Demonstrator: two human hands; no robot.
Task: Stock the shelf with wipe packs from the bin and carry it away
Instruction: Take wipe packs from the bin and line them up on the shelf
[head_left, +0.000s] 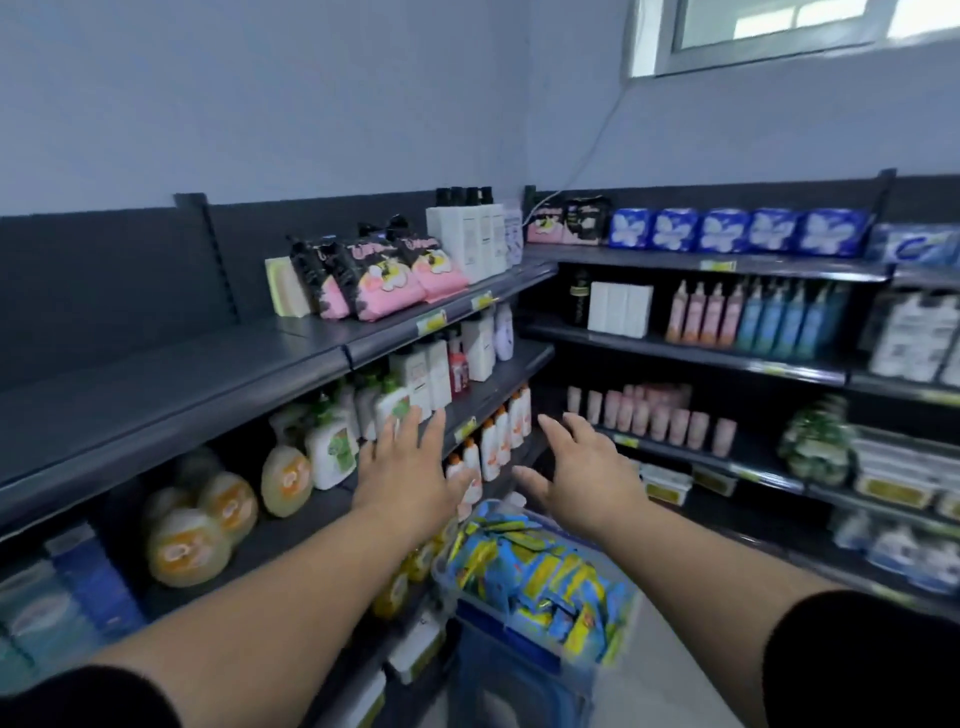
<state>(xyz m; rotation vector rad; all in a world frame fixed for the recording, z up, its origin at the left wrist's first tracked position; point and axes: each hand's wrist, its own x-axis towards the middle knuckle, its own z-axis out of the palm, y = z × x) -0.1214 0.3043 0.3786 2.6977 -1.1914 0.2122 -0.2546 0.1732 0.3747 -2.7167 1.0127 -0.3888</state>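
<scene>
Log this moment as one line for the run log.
left hand open, holding nothing | right hand open, holding nothing | clear plastic bin of blue-and-yellow wipe packs below both hands

No wording, brand or number can be read; the whole view is smeared. The pink-and-black packs (384, 280), up and beyond the left grip (410, 473), carry a pale script word too blurred to make out. The yellow price tags (431, 323) on the shelf edge just under them show only colour. The orange pouches (187, 545) left of that grip bear a white mark, illegible. Print on the blue-and-yellow wipe packs (540, 571), below and between it and the right grip (587, 473), is unreadable too.
</scene>
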